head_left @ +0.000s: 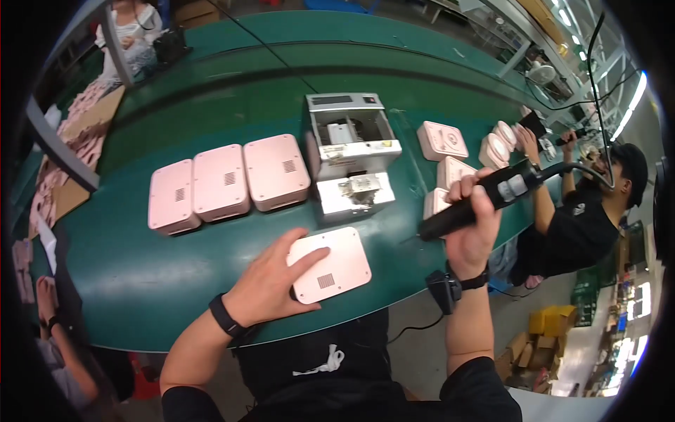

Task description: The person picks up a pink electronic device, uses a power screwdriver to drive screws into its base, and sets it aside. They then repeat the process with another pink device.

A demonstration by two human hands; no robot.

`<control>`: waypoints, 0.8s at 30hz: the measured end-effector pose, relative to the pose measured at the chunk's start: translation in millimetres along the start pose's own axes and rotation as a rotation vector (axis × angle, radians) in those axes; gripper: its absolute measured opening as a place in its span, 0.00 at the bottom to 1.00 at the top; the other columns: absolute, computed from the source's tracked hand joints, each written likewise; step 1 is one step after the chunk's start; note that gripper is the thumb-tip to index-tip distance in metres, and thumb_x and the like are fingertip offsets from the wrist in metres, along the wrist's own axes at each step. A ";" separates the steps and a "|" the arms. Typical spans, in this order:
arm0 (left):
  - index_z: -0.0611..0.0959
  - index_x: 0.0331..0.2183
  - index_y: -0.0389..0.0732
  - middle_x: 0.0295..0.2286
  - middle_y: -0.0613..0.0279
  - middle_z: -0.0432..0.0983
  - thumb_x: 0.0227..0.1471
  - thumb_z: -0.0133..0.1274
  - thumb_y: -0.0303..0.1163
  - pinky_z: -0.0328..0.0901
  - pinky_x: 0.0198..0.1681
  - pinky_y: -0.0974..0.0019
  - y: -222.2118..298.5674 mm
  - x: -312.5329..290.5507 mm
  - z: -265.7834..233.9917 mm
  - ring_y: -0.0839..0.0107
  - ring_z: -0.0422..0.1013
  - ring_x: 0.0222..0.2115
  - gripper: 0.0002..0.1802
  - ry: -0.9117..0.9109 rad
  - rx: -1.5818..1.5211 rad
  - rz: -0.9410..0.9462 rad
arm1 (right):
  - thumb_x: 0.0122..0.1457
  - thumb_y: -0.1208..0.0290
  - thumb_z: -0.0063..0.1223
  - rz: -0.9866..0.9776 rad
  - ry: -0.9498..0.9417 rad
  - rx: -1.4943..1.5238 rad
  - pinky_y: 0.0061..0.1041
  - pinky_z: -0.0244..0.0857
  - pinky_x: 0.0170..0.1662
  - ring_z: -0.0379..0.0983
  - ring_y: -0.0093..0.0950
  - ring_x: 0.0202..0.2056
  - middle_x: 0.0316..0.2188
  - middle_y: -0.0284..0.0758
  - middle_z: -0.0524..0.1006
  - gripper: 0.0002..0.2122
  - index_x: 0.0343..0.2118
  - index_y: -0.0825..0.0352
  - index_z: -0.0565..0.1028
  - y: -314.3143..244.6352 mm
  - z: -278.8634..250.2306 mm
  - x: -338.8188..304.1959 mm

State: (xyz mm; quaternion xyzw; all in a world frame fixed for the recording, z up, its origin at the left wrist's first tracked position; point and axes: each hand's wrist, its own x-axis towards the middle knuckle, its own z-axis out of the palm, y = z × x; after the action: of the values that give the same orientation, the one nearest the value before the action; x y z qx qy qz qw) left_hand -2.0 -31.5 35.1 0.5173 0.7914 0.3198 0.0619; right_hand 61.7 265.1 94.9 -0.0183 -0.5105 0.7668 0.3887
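Note:
My left hand (271, 278) grips a pale pink plastic housing (339, 266) by its left side, thumb across the top face. The housing lies on the green bench, with a small grille and screw holes at its corners facing up. My right hand (474, 228) is wrapped round a black electric screwdriver (506, 186), held tilted above the bench to the right of the housing. The driver's tip points down and left, apart from the housing. A grey and white screw feeder (351, 144) stands just beyond, with a metal pick-up block at its front.
Three pink housings (221, 181) stand in a row left of the feeder. More open pink housings (443, 141) lie at the right, near a co-worker (583, 225) holding a tool. Pink parts (77, 130) fill the far left. A black cable (580, 169) runs from the screwdriver.

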 end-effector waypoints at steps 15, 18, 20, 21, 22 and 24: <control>0.72 0.58 0.50 0.53 0.48 0.62 0.33 0.72 0.37 0.69 0.49 0.55 -13.3 -12.7 14.3 0.48 0.69 0.48 0.48 0.080 -0.138 -0.069 | 0.64 0.63 0.46 0.011 -0.286 -0.090 0.26 0.60 0.27 0.64 0.23 0.20 0.22 0.34 0.70 0.09 0.37 0.63 0.66 -27.1 57.8 23.4; 0.72 0.58 0.50 0.53 0.48 0.62 0.33 0.72 0.38 0.69 0.49 0.55 -13.3 -12.0 12.9 0.49 0.69 0.48 0.48 0.088 -0.126 -0.074 | 0.63 0.64 0.47 -0.043 -0.299 -0.219 0.26 0.60 0.27 0.64 0.23 0.19 0.21 0.33 0.69 0.08 0.35 0.63 0.67 -14.9 73.3 33.8; 0.72 0.59 0.51 0.53 0.48 0.62 0.33 0.72 0.38 0.69 0.49 0.55 -13.6 -11.6 13.9 0.49 0.69 0.48 0.48 0.078 -0.148 -0.070 | 0.63 0.64 0.47 -0.046 -0.285 -0.229 0.26 0.60 0.27 0.64 0.23 0.19 0.21 0.33 0.69 0.08 0.35 0.63 0.67 -6.0 74.8 38.0; 0.72 0.59 0.51 0.53 0.49 0.62 0.33 0.72 0.38 0.70 0.49 0.55 -13.9 -12.4 14.2 0.49 0.69 0.48 0.48 0.073 -0.161 -0.070 | 0.63 0.64 0.47 -0.046 -0.264 -0.244 0.26 0.60 0.27 0.64 0.23 0.19 0.21 0.33 0.69 0.08 0.35 0.63 0.67 -1.4 75.8 38.6; 0.72 0.59 0.51 0.53 0.49 0.62 0.33 0.72 0.38 0.70 0.49 0.55 -14.5 -13.2 14.3 0.49 0.69 0.48 0.48 0.078 -0.161 -0.075 | 0.63 0.64 0.47 -0.047 -0.241 -0.259 0.26 0.60 0.28 0.64 0.23 0.19 0.21 0.33 0.69 0.08 0.34 0.64 0.67 1.2 76.5 38.5; 0.72 0.59 0.51 0.52 0.49 0.62 0.33 0.72 0.38 0.70 0.49 0.56 -16.3 -13.1 14.7 0.49 0.69 0.48 0.48 0.099 -0.162 -0.055 | 0.63 0.64 0.47 -0.012 -0.261 -0.244 0.26 0.61 0.27 0.64 0.23 0.19 0.21 0.33 0.69 0.08 0.35 0.64 0.67 -3.9 75.3 34.1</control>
State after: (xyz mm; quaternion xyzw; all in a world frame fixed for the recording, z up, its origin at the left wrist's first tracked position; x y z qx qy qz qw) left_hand -2.5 -40.4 11.2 0.4721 0.7791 0.4061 0.0730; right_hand 8.2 228.8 146.6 0.0373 -0.6458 0.6928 0.3187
